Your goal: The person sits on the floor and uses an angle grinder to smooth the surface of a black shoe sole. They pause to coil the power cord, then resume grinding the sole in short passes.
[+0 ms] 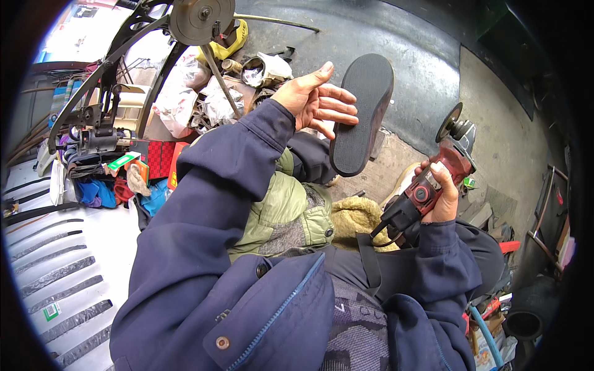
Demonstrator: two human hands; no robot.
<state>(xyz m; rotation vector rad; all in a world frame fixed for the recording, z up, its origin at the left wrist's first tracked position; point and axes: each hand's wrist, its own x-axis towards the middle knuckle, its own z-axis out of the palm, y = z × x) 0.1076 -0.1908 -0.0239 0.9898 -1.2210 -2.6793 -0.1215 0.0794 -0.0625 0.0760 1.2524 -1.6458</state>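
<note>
My left hand [309, 102] is open, its palm turned partly up and its fingers stretched out. The fingertips overlap the left edge of a shoe [365, 93], whose flat black sole faces me; I cannot tell whether they touch it. What supports the shoe is hidden. On the right, my right hand [444, 207] is wrapped round a red and black angle grinder [455, 157]. A round disc [449, 122] sits at the grinder's far end, pointing up and away from the shoe. Its black cord loops down near my lap.
A metal machine with a round wheel [201, 20] stands at the far left, near plastic bags [176, 102] and a yellow bag [229, 43]. Green padded cloth [278, 213] covers my leg. A white sheet with black strips [59, 272] lies left. Clutter and a blue pipe [487, 337] are at right.
</note>
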